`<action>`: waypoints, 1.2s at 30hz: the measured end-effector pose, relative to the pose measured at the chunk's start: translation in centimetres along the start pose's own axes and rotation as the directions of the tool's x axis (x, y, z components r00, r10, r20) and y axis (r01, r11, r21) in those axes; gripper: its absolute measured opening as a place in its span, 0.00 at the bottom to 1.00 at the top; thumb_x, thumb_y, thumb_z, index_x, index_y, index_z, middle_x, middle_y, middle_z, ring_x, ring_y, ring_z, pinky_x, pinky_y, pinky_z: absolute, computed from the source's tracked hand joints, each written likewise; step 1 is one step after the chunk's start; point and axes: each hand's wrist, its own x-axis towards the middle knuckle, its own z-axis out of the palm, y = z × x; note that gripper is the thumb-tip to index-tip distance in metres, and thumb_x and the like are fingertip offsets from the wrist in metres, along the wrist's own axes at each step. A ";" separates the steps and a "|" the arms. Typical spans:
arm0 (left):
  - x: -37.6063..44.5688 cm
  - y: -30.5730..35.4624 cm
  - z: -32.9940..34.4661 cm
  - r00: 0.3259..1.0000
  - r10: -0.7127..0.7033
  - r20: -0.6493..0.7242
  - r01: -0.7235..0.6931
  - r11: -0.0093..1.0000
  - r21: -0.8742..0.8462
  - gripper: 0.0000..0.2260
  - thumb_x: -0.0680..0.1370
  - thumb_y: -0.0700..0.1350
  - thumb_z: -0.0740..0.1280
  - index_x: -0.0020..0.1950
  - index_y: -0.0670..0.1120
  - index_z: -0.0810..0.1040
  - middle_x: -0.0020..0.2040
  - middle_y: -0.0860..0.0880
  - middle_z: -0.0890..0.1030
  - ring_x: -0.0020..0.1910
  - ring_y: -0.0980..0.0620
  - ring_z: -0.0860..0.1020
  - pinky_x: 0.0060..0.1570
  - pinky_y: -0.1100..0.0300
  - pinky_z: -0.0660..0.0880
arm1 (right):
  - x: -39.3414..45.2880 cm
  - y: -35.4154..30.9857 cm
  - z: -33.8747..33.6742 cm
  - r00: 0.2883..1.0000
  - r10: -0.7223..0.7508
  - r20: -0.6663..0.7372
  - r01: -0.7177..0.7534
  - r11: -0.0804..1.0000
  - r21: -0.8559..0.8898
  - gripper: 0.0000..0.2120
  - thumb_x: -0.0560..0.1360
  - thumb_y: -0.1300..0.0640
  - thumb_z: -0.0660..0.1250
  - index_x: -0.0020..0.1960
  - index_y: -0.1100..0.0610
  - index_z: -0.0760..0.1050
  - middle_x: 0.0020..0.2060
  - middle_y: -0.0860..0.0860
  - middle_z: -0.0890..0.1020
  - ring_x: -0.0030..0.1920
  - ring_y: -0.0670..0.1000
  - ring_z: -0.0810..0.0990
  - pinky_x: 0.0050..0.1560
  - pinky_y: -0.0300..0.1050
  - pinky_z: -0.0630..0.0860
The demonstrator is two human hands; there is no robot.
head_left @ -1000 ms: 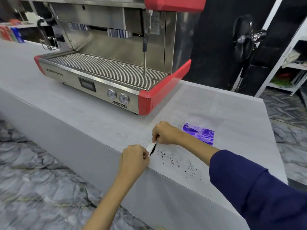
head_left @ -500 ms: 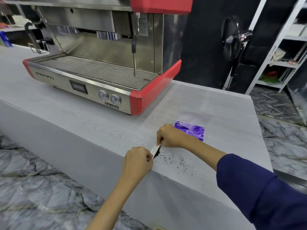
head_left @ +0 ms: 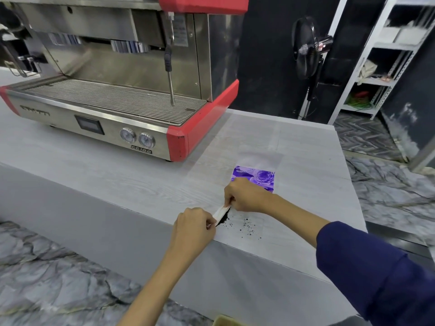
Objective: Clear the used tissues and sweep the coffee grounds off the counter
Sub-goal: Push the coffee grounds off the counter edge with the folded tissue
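While both hands haven't really shifted since a second ago, the grounds (head_left: 224, 218) look more heaped. Left hand (head_left: 194, 225) and right hand (head_left: 244, 196) pinch the white tissue (head_left: 219, 212) near the worktop (head_left: 117, 180) edge; specks (head_left: 247, 228) scattered beside.

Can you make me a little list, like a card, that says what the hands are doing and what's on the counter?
left hand: pinches one end of the tissue
right hand: pinches the other end
coffee grounds: piled against the tissue, some scattered near the counter edge
purple packet: flat, behind the right hand
coffee machine: at the back left
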 end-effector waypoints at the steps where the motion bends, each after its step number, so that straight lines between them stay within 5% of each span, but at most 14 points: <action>1: 0.0 0.1 0.0 1.000 0.014 0.008 -0.014 1.000 -0.008 0.10 0.71 0.43 0.64 0.47 0.52 0.83 0.44 0.50 0.84 0.45 0.47 0.80 0.44 0.56 0.76 | -0.2 0.1 0.0 1.000 0.009 0.007 -0.009 1.000 0.002 0.15 0.69 0.71 0.60 0.46 0.62 0.82 0.46 0.56 0.84 0.50 0.54 0.78 0.45 0.46 0.76; 10: 1.7 -3.0 -3.6 0.995 0.091 0.033 -0.087 0.989 -0.121 0.08 0.74 0.43 0.67 0.48 0.53 0.83 0.45 0.53 0.82 0.43 0.54 0.80 0.47 0.55 0.76 | -0.7 0.0 0.1 0.986 0.143 -0.087 -0.106 0.935 0.338 0.10 0.70 0.67 0.66 0.48 0.61 0.82 0.44 0.57 0.85 0.41 0.48 0.79 0.42 0.35 0.75; 12: 2.1 -3.6 -4.1 0.992 0.122 0.026 -0.118 0.987 -0.111 0.08 0.74 0.42 0.66 0.50 0.52 0.82 0.45 0.52 0.81 0.44 0.53 0.80 0.47 0.56 0.76 | -0.4 -0.5 -0.1 0.981 0.167 -0.101 -0.122 0.928 0.351 0.10 0.70 0.66 0.66 0.48 0.60 0.82 0.44 0.57 0.84 0.39 0.46 0.77 0.44 0.40 0.78; 17: 2.6 -4.1 -4.4 0.993 0.118 -0.020 -0.120 0.976 -0.182 0.06 0.75 0.41 0.66 0.47 0.48 0.83 0.44 0.49 0.84 0.40 0.51 0.82 0.46 0.56 0.77 | 0.3 -1.5 -0.8 0.969 0.203 -0.143 -0.141 0.923 0.357 0.09 0.70 0.67 0.64 0.43 0.61 0.83 0.42 0.57 0.84 0.36 0.46 0.75 0.34 0.33 0.72; 21: 2.7 -4.8 -4.4 0.995 0.103 0.015 -0.096 0.968 -0.232 0.07 0.75 0.40 0.66 0.46 0.47 0.83 0.38 0.50 0.84 0.38 0.52 0.82 0.43 0.58 0.78 | 0.3 -1.7 -0.8 0.970 0.197 -0.142 -0.140 0.932 0.335 0.08 0.70 0.65 0.64 0.43 0.58 0.82 0.40 0.55 0.85 0.37 0.47 0.76 0.39 0.37 0.74; 25: 3.0 -5.3 -4.4 0.993 0.105 -0.046 -0.114 0.941 -0.319 0.06 0.71 0.37 0.70 0.44 0.46 0.84 0.39 0.50 0.83 0.35 0.60 0.79 0.39 0.73 0.75 | 0.1 -1.8 -0.4 0.970 0.218 -0.110 -0.163 0.913 0.375 0.06 0.71 0.63 0.65 0.43 0.56 0.81 0.38 0.53 0.82 0.37 0.47 0.78 0.38 0.40 0.76; 29: 3.2 -5.7 -4.6 0.994 0.086 -0.068 -0.106 0.911 -0.399 0.08 0.69 0.36 0.73 0.42 0.48 0.84 0.35 0.57 0.80 0.34 0.61 0.79 0.35 0.75 0.74 | 0.0 -1.9 -0.4 0.961 0.256 -0.099 -0.176 0.851 0.496 0.05 0.69 0.65 0.68 0.42 0.57 0.80 0.36 0.53 0.82 0.36 0.46 0.77 0.43 0.42 0.77; 33: 3.5 -6.0 -4.9 0.996 0.075 -0.038 -0.084 0.909 -0.408 0.11 0.68 0.36 0.73 0.47 0.48 0.84 0.35 0.58 0.80 0.35 0.62 0.79 0.35 0.78 0.72 | -0.1 -2.3 -0.5 0.958 0.270 -0.099 -0.185 0.841 0.508 0.09 0.68 0.65 0.69 0.48 0.58 0.81 0.34 0.49 0.80 0.35 0.40 0.76 0.34 0.24 0.72; 36: 3.7 -6.3 -5.0 0.993 0.120 0.004 -0.112 0.933 -0.342 0.09 0.69 0.37 0.72 0.46 0.48 0.84 0.38 0.55 0.80 0.36 0.62 0.78 0.36 0.77 0.71 | 0.3 -2.6 -0.4 0.958 0.275 -0.080 -0.211 0.867 0.452 0.09 0.68 0.65 0.69 0.47 0.58 0.82 0.37 0.52 0.83 0.34 0.41 0.76 0.32 0.26 0.72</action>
